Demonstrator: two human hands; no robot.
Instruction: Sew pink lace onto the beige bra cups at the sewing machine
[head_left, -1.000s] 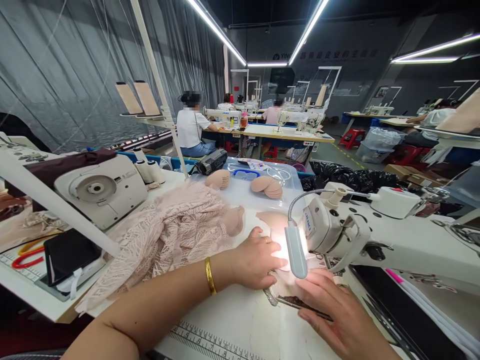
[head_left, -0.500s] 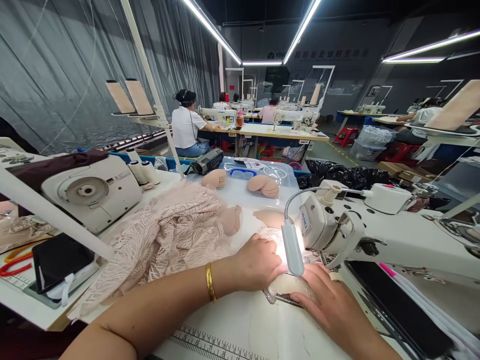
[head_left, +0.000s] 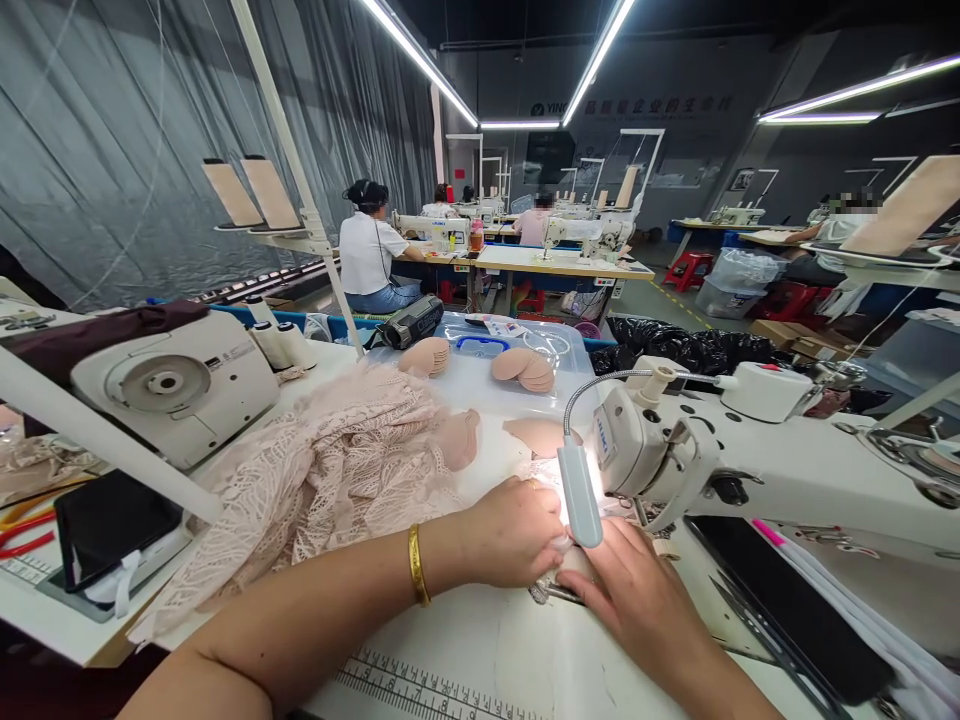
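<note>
My left hand [head_left: 517,535] is closed, its fingertips pinching pale lace fabric [head_left: 541,470] beside the sewing machine's needle area. My right hand [head_left: 634,590] lies flat with fingers stretched over the same work, its thumb close to my left fingertips. A lit grey lamp [head_left: 580,495] on a bendable neck hangs over both hands and hides part of the fabric and the needle. The white sewing machine head [head_left: 645,450] stands just beyond my right hand. Behind the work lies a beige fabric piece [head_left: 536,437].
A heap of pink lace [head_left: 360,440] fills the table's left side. Beige oval pads [head_left: 523,370] sit on a clear plastic box [head_left: 465,390]. At right lie a black phone [head_left: 802,610] and pointed metal tools [head_left: 757,625]. A ruler scale [head_left: 420,690] runs along the front.
My left hand has gone from spread fingers to a closed pinch on the fabric. My right hand has drawn in closer to it, its thumb moving left. The view has shifted slightly.
</note>
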